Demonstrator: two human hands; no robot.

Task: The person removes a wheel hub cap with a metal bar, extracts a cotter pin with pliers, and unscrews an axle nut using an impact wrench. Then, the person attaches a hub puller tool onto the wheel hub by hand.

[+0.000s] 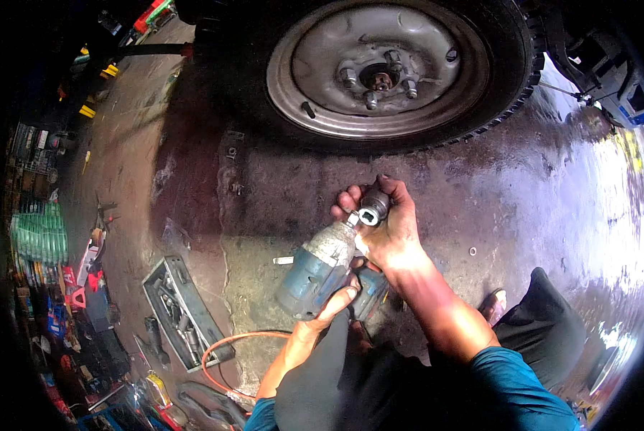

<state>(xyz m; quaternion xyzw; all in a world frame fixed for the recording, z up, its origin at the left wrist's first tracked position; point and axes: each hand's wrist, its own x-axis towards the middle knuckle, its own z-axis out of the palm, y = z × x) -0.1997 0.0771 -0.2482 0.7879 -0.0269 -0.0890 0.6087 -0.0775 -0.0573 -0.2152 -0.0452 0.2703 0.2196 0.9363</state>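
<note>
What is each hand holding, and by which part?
The right hand holds a dark socket around its barrel, square-holed end exposed. The left hand holds a blue-and-grey impact wrench, apparently by its handle, which is mostly hidden.

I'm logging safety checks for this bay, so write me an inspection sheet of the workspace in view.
Surface: stained, worn floor; strong glare at the right.
Job's things: impact wrench held; socket off its square drive, close by, contact unclear; wheel ahead, lug nuts around its hub.
Clutter: open tool tray with sockets and tools inside; small ring lying loose at the right.
Hands: left hand around the wrench; right hand gripping the socket.
Cables: orange hose or cable curving beside the tray; its ends are hidden.
Surroundings: tools and containers crowd the left side; co-workers: nothing seen.
</note>
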